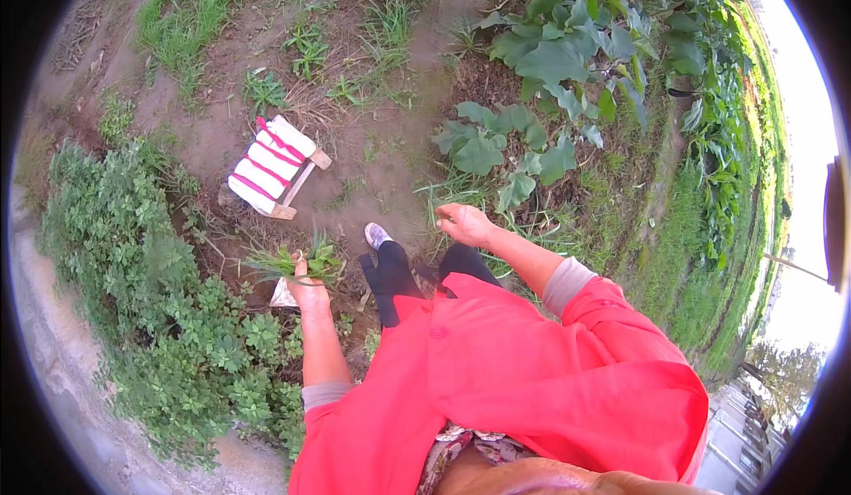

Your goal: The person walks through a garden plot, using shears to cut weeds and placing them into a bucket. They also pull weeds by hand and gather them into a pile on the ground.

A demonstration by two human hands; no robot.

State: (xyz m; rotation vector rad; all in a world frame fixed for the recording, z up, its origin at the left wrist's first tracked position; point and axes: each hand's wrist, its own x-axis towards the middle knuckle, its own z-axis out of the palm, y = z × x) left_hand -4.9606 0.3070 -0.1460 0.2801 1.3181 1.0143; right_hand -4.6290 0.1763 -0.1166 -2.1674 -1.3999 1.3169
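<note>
My left hand is closed around a bunch of pulled green grass and leafy weeds, its blades sticking out on both sides. Just below that bunch a small white item shows, partly hidden by the hand. On the right, my right hand hovers by long grass blades with its fingers curled; whether something small is between them cannot be told. Up and left of my foot, a low wooden stool with a white padded seat bound in pink cloth strips stands on the soil.
Broad-leaved plants rise at the upper right. Dense leafy bushes line the left, beside a pale path. Grass tufts grow at the top. My shoe rests on bare soil between the hands.
</note>
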